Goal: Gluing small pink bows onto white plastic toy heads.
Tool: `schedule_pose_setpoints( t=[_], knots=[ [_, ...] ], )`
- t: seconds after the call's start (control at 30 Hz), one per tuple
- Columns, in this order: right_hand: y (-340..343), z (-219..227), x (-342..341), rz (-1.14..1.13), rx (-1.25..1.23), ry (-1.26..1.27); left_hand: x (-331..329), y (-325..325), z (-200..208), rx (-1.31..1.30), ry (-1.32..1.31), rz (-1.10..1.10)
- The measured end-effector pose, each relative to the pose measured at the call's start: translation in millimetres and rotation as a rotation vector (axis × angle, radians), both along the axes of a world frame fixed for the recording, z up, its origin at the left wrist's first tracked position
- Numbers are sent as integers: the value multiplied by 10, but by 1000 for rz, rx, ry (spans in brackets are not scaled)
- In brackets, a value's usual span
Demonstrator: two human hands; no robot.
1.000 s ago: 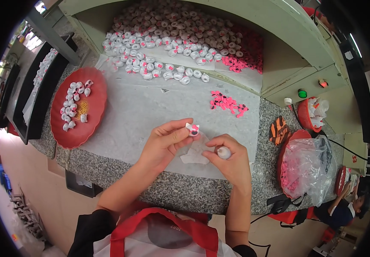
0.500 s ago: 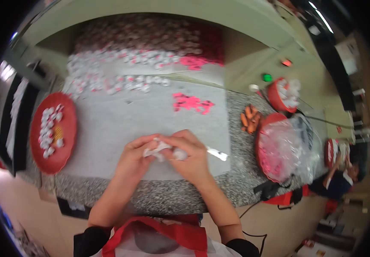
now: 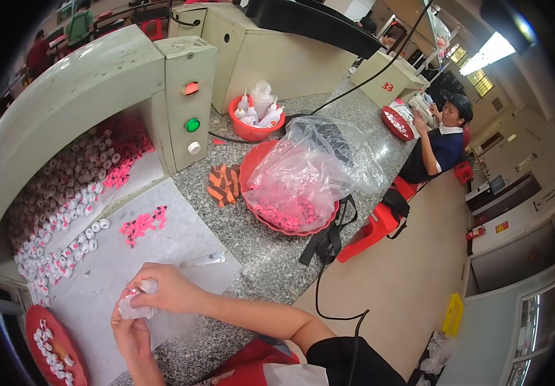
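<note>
My left hand (image 3: 131, 331) is closed around a crumpled-looking white piece (image 3: 137, 311), whose exact kind I cannot make out. Just above it, my right hand (image 3: 171, 289) grips what looks like a small white bottle (image 3: 149, 285), partly hidden by the fingers. Both hands meet over the white sheet (image 3: 181, 222) on the granite worktop. Beyond them lie flat pink pieces with dark marks (image 3: 144, 225) and rows of small round white pieces (image 3: 65, 260), some with pink spots. A pale, flat, narrow object (image 3: 203, 260) lies near the sheet's right edge.
A red tray (image 3: 33, 315) of white pieces sits at lower left. Right of the sheet are orange-and-black pieces (image 3: 224, 185), a plastic-covered red basket (image 3: 246, 170) and a red bowl (image 3: 250, 132) of bottles. A pale arched machine (image 3: 97, 71) spans the back. A person (image 3: 441, 138) works farther right.
The view has swung to the right, bringing the room and the other person into fuller sight. My hands stay together around the white piece and the bottle.
</note>
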State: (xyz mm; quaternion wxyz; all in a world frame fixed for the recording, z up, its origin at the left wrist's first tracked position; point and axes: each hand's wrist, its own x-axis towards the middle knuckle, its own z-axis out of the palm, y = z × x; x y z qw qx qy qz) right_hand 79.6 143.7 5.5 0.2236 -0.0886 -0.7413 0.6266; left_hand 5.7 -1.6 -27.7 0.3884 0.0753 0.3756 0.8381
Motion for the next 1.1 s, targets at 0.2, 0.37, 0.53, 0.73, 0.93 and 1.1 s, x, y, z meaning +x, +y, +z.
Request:
schedule_pose_setpoints(
  t=[0.2,0.37,0.53,0.73,0.93,1.1],
  knots=[
    [194,-39,11,-46,4,-290,-476,-591,208,-372,441,562],
    [99,-135,68,-39,360,-293,-1211,-1848,37,-1473,1500,789],
    [55,-230,7,-84,333,-310,-77,-513,1032,-394,939,251],
    [61,-269,-121,-57,210,-365,654,395,2010,164,413,-226],
    [37,-312,-99,-36,235,-307,528,548,1875,544,94,-1132],
    [16,-304,-17,-10,244,-344,506,629,1882,566,31,-1241]
  ],
)
